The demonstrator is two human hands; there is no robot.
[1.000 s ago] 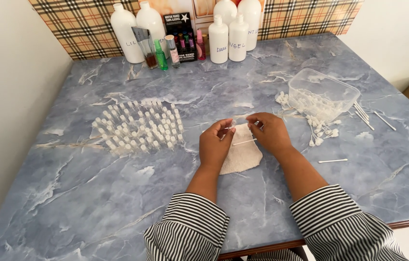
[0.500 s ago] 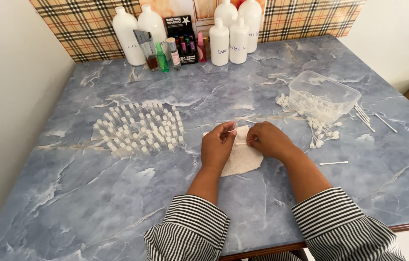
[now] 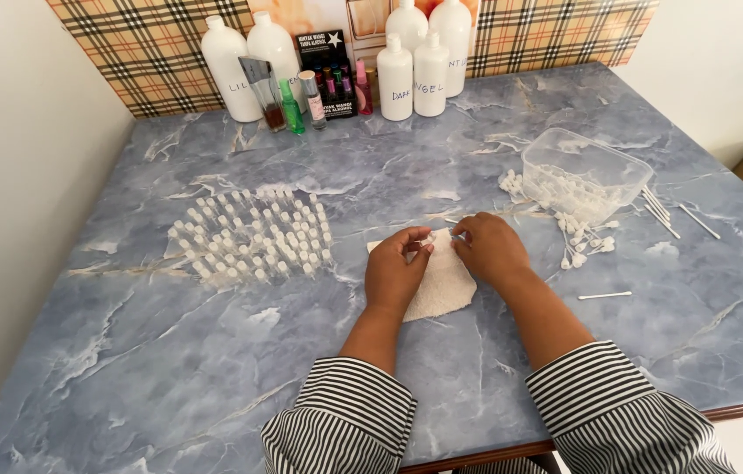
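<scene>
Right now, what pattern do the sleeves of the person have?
The sleeves have narrow black and white stripes, seen best in the head view.

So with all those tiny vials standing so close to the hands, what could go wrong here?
The left hand and right hand work a tiny clear piece over the white cloth; it could slip from the grip and roll off across the table.
The small vials stand upright just beside the left hand, so a nudge might topple several.
Loose white caps by the clear tub could scatter if an arm brushes them.
</scene>
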